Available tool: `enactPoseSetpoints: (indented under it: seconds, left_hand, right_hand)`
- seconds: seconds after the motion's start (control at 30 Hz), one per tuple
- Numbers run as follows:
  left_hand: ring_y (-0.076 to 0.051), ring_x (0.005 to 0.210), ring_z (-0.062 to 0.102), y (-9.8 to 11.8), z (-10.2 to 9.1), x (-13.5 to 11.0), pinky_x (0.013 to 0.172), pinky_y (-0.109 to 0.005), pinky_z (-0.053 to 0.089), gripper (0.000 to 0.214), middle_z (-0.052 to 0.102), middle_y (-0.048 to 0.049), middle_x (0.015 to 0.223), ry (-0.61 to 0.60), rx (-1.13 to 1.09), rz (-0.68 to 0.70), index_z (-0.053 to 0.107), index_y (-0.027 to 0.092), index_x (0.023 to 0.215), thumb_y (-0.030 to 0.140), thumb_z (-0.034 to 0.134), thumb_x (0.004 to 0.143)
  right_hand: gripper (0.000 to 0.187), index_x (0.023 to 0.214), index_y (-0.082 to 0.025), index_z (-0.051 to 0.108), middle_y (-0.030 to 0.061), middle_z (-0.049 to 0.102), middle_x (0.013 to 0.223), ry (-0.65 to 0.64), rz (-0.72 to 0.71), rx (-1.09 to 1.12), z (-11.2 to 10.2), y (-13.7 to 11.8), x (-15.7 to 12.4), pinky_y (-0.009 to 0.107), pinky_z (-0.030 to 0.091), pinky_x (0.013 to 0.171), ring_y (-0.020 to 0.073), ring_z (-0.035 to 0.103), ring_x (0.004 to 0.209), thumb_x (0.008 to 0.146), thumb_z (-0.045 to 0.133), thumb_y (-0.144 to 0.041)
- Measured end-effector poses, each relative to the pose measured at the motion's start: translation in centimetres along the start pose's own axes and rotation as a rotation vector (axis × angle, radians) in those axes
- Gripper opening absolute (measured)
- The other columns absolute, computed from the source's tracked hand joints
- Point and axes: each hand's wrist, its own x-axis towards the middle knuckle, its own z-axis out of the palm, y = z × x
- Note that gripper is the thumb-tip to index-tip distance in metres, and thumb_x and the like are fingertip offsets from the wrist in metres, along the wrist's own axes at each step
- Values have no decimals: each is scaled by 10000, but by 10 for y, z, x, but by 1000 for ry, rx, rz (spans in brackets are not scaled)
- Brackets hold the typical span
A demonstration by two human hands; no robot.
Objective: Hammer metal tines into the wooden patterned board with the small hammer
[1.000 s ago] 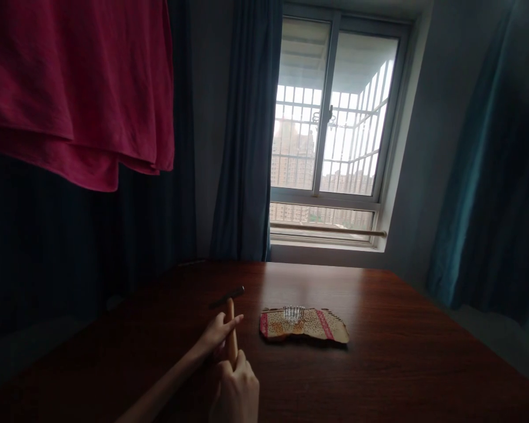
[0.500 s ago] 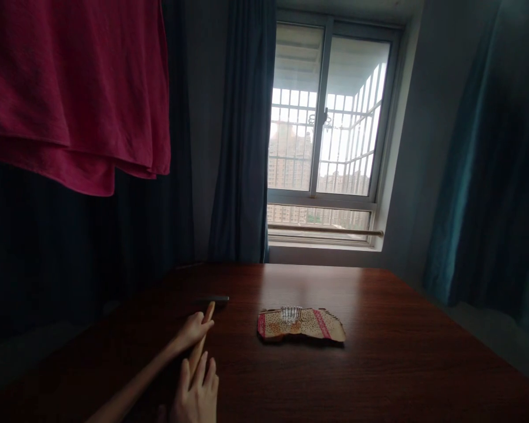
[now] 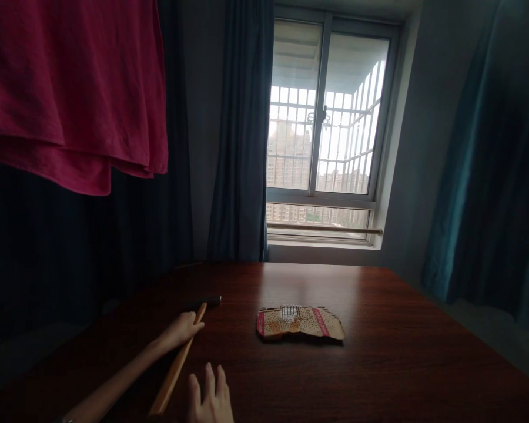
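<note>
My left hand (image 3: 181, 330) is closed around the wooden handle of a hammer (image 3: 176, 370), just below its head. The dark metal head (image 3: 207, 301) points toward the back of the table, and the handle slants down to the lower left. Whether the hammer rests on the table or hangs just over it, I cannot tell. To the right of the handle, my right hand (image 3: 210, 399) is open, fingers spread and touching nothing. Further right lies a flat, torn-edged piece of cardboard (image 3: 308, 324) with pink bands. Several nails (image 3: 290, 312) stand upright in its middle, and more thin pieces line its right edge.
Dark reddish-brown wood forms the tabletop (image 3: 357, 370). Behind it is a window (image 3: 321, 135) with a horizontal bar (image 3: 326, 228) along its bottom. Blue curtains (image 3: 242, 147) hang at the sides, and a pink cloth (image 3: 79, 100) hangs at the upper left.
My right hand has come off the handle and moved right. The left hand and the hammer have shifted left, with the handle's lower end swung out to the left.
</note>
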Motion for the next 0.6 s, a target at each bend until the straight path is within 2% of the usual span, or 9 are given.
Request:
enactPoseSetpoints:
  seconds: [0.13,0.2,0.27,0.33,0.37,0.43,0.5,0.53,0.6]
  left_hand:
    - [-297,834,603,8,-11,-12,717,-345,411,314,641,-144,881,-43,62,-10,589,131,811,410,455,760]
    - [-325,864,584,19,-18,-18,749,-403,403,333,628,-164,904,14,148,-8,595,127,868,408,443,773]
    - [-335,930,546,37,-25,-24,786,-432,390,360,596,-191,973,133,195,24,579,113,969,388,435,788]
    - [-327,1037,481,63,-29,-27,842,-422,373,370,556,-193,1061,189,134,160,572,118,1019,381,434,798]
    - [-315,1060,465,77,-30,-28,880,-412,356,376,545,-182,1091,159,80,274,577,129,1025,396,454,791]
    - [-278,1089,452,109,-29,-26,948,-366,319,417,536,-138,1128,58,-69,514,570,161,1061,444,508,761]
    - [-272,1180,383,140,-23,-22,992,-328,292,637,462,-126,1251,-44,-185,714,486,166,1196,517,595,675]
    - [-287,1223,334,154,-19,-18,1011,-327,272,780,417,-139,1299,-103,-211,771,437,149,1247,549,643,609]
    - [-331,1266,261,179,-11,-10,1030,-350,242,984,339,-175,1355,-209,-251,766,378,109,1290,579,708,492]
  right_hand:
    - [480,1144,-210,552,126,499,1282,99,86,-51,-64,39,-2,491,402,930,342,417,1188,666,588,-184]
    - [396,1040,-202,598,96,527,1233,209,148,-100,-107,69,-2,434,366,978,277,432,1180,681,485,-82]
    - [345,986,-193,615,102,556,1174,265,213,-155,-146,104,0,397,368,978,251,461,1150,727,412,-87]
    - [306,954,-193,624,111,578,1132,298,286,-210,-175,137,3,371,371,971,247,479,1129,760,393,-142]
    - [300,960,-197,624,108,573,1145,292,302,-244,-185,152,6,367,358,979,245,470,1141,775,389,-173]
    - [320,1040,-199,598,95,527,1230,218,290,-300,-199,175,11,347,332,994,236,423,1193,766,436,-235]
    - [439,1152,-215,541,78,433,1341,62,258,-335,-206,191,17,349,294,1013,241,326,1267,736,510,-354]
    - [541,1207,-218,500,78,386,1380,-19,244,-344,-208,197,20,352,270,1025,246,279,1292,707,545,-420]
    - [744,1289,-196,417,98,332,1415,-140,233,-353,-208,207,24,347,221,1045,253,229,1313,645,587,-526]
